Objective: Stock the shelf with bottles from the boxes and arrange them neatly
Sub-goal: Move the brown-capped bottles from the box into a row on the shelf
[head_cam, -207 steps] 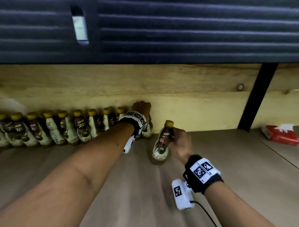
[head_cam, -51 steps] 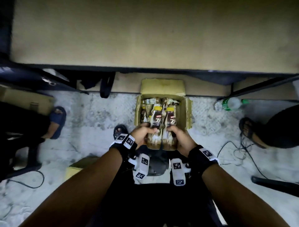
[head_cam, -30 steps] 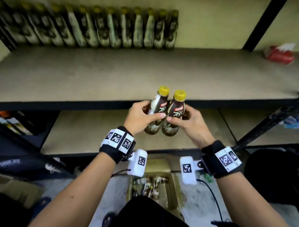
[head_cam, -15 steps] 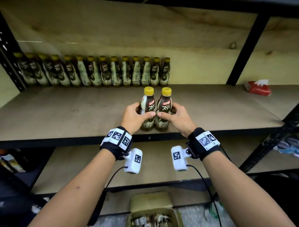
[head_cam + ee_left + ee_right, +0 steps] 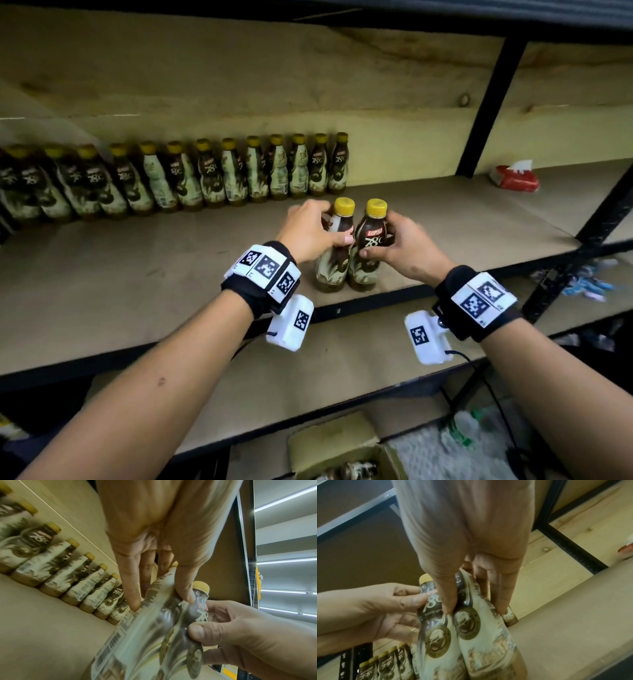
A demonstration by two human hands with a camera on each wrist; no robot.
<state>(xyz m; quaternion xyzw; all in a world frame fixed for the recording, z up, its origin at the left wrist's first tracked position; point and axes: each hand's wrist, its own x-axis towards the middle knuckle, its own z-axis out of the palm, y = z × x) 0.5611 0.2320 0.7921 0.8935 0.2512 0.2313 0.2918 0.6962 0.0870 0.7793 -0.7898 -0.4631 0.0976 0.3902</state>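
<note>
Two brown coffee bottles with yellow caps stand upright side by side near the front edge of the shelf board (image 5: 137, 281). My left hand (image 5: 318, 229) grips the left bottle (image 5: 337, 267) and my right hand (image 5: 394, 240) grips the right bottle (image 5: 364, 270), each round the neck and shoulder. Whether their bases touch the board I cannot tell. In the left wrist view my thumb and fingers wrap the left bottle (image 5: 145, 635). The right wrist view has the right bottle (image 5: 488, 642) in my fingers. A row of matching bottles (image 5: 205, 174) lines the back wall.
A red tissue pack (image 5: 513, 178) lies at the back right of the shelf, behind a black upright post (image 5: 489, 106). Bare board runs from the row's right end to the post. An open cardboard box (image 5: 342, 455) with more bottles sits on the floor under a lower shelf (image 5: 342, 359).
Both hands lifted the two bottles out of the floor box, raised them to shelf height and have now carried them a little further in over the board's front edge.
</note>
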